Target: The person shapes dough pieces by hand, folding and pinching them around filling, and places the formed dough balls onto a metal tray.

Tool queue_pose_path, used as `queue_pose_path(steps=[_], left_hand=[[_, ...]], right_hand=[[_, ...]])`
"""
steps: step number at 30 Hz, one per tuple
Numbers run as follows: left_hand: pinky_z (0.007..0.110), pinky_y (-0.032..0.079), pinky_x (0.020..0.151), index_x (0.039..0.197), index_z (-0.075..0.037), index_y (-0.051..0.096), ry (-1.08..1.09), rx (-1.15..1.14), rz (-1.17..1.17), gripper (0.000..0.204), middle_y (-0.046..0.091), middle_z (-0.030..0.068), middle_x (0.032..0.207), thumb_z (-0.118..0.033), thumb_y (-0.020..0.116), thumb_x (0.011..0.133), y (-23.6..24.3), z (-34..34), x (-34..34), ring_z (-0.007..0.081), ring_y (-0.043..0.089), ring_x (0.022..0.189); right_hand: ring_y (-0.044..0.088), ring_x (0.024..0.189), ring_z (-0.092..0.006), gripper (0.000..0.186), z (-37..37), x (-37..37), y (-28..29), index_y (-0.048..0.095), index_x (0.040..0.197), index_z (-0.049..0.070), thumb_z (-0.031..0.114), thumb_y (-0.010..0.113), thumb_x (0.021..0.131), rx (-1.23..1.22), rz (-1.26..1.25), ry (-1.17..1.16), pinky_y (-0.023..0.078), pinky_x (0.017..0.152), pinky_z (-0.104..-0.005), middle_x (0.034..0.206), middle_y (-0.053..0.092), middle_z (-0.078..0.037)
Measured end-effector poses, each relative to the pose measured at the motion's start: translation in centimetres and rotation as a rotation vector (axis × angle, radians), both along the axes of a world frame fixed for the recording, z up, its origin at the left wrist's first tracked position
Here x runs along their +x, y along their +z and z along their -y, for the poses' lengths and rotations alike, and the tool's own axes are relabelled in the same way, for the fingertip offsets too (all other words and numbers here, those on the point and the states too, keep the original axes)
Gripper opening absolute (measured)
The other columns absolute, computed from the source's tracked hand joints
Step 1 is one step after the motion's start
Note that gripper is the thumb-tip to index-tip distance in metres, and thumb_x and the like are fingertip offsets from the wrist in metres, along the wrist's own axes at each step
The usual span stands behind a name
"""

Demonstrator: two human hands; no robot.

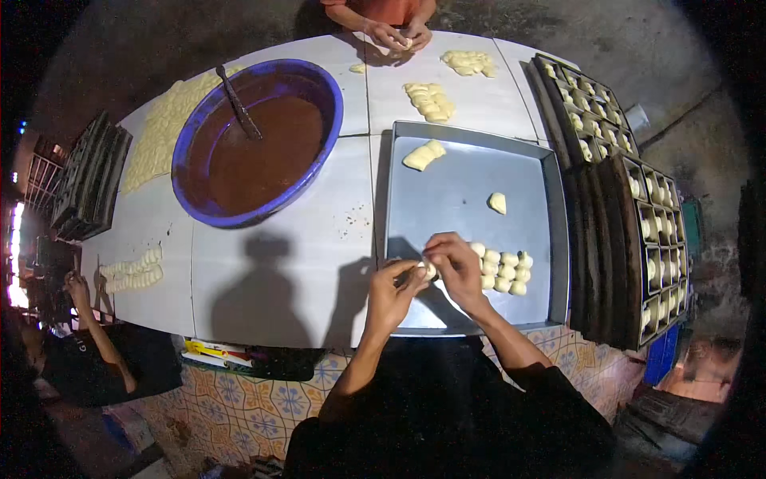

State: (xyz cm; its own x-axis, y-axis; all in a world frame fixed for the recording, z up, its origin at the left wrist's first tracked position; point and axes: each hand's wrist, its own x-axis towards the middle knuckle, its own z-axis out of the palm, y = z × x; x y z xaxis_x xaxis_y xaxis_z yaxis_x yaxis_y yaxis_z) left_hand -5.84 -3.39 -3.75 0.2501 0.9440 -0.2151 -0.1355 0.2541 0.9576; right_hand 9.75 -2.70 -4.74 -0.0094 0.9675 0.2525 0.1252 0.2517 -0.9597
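Note:
Over the lower left part of a large metal tray [471, 188], my two hands meet at a small piece of pale dough [429, 271]. My left hand [391, 294] pinches it between thumb and fingers. From the other side, the fingers of my right hand [455, 262] close on the same piece and partly cover it. Right beside my right hand, several round dough balls [504, 271] sit in close rows in the tray. Farther up the tray lie a single dough lump [497, 203] and a short strip of joined dough pieces [424, 155].
A purple basin [338, 112] of brown filling, with a long utensil [238, 102], stands on the table [335, 279]. Sectioned molds [658, 239] holding dough are stacked at right. A dough sheet [163, 132] lies far left. Co-workers' hands [399, 36] work across the table and at left.

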Motion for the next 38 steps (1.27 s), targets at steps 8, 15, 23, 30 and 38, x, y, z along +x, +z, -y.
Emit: queue_pose_path(steps=[8, 15, 23, 30, 38], left_hand=[[0.024, 0.047, 0.057, 0.098, 0.004, 0.062, -0.06, 0.1, -0.418, 0.024, 0.064, 0.0068, 0.086, -0.015, 0.069, 0.085, -2.1, 1.7, 0.9, 0.0096, 0.061, 0.072], [0.037, 0.056, 0.076, 0.119, -0.001, 0.036, -0.055, 0.277, 0.225, 0.052, 0.049, 0.0125, 0.101, 0.007, 0.065, 0.076, -1.7, 2.0, 0.5, 0.0249, 0.062, 0.092], [0.038, 0.04, 0.098, 0.121, -0.006, 0.044, 0.273, -0.291, 0.205, 0.032, 0.053, 0.011, 0.105, -0.012, 0.053, 0.091, -4.9, 2.5, 2.1, 0.0231, 0.053, 0.107], [0.04, 0.043, 0.096, 0.139, -0.01, 0.029, 0.254, -0.612, 0.573, 0.054, 0.048, 0.015, 0.12, -0.02, 0.053, 0.091, -6.0, 2.9, 2.1, 0.0241, 0.051, 0.107], [0.041, 0.041, 0.097, 0.146, -0.015, 0.021, -0.039, 0.114, -0.034, 0.068, 0.039, 0.013, 0.138, -0.01, 0.059, 0.09, -4.8, -0.1, 0.0, 0.0284, 0.039, 0.127]], right_hand=[[0.058, 0.09, -0.0129, 0.022, 3.0, 0.7, 0.5, 0.063, 0.103, -0.003, 0.014, 0.061, 0.089, -0.534, 0.178, -0.041, 0.047, 0.077, -0.0302, 0.094, 0.064, -0.011], [0.06, 0.08, -0.0166, 0.046, 2.0, 2.7, -0.3, 0.041, 0.134, 0.003, 0.021, 0.054, 0.094, -0.921, -0.369, 0.575, 0.051, 0.065, -0.0277, 0.111, 0.059, -0.01], [0.061, 0.097, -0.0367, 0.036, -2.6, 1.8, -2.8, 0.061, 0.112, -0.002, -0.002, 0.057, 0.076, -0.367, 0.39, 0.211, 0.048, 0.084, -0.0363, 0.113, 0.062, -0.02], [0.055, 0.1, -0.0398, 0.029, -7.5, 10.2, -3.1, 0.065, 0.099, 0.0, -0.001, 0.052, 0.073, 0.082, 0.949, -0.569, 0.043, 0.091, -0.0437, 0.097, 0.063, -0.02], [0.049, 0.118, -0.0238, 0.032, -5.7, 7.3, -3.4, 0.067, 0.109, 0.008, 0.017, 0.065, 0.078, -0.196, 0.296, -0.039, 0.02, 0.111, -0.0382, 0.109, 0.065, -0.01]])
